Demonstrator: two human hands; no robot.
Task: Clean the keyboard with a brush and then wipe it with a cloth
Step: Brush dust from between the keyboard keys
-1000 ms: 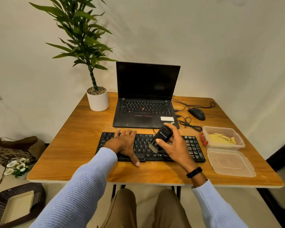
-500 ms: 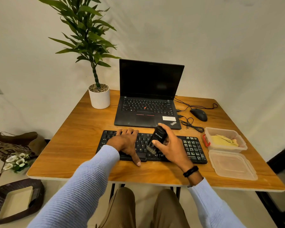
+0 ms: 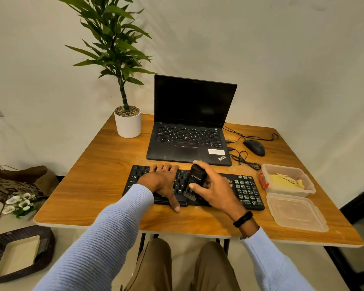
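Keyboard (image 3: pixel 245 190): black, lying along the near middle of the tabletop, just in front of the laptop.
Tabletop (image 3: pixel 97 185): wood-grain, carrying everything below.
Laptop (image 3: pixel 189 139): open, screen dark, far centre.
Potted plant (image 3: pixel 128 124): white pot, far left, beside the laptop.
Lid (image 3: pixel 295 212): clear plastic, lying flat at the near right, just right of the keyboard.
Container (image 3: pixel 292 193): clear, open, just beyond the lid.
Left hand (image 3: pixel 162 183): grip wide, fingers straight and flat on the keyboard's left half, thumb at its near edge.
Right hand (image 3: pixel 216 190): grip closed around the brush, over the keyboard's middle.
Brush (image 3: pixel 195 179): black, tilted, bristles down at the near key rows.
Cloth (image 3: pixel 282 180): yellow, inside the container.
Mouse (image 3: pixel 254 147): black, corded, far right of the laptop.
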